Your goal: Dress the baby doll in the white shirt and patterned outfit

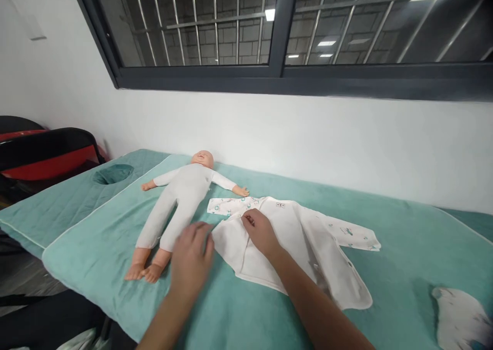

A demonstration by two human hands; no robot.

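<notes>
Head view: right fingers [251, 220] pinch the white shirt [285, 228], left fingers [198, 232] released nearby.

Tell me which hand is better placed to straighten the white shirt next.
Probably the right: the right hand is over the shirt, seemingly touching it. The left hand, blurred, is near the shirt's edge, closer to the doll.
</notes>
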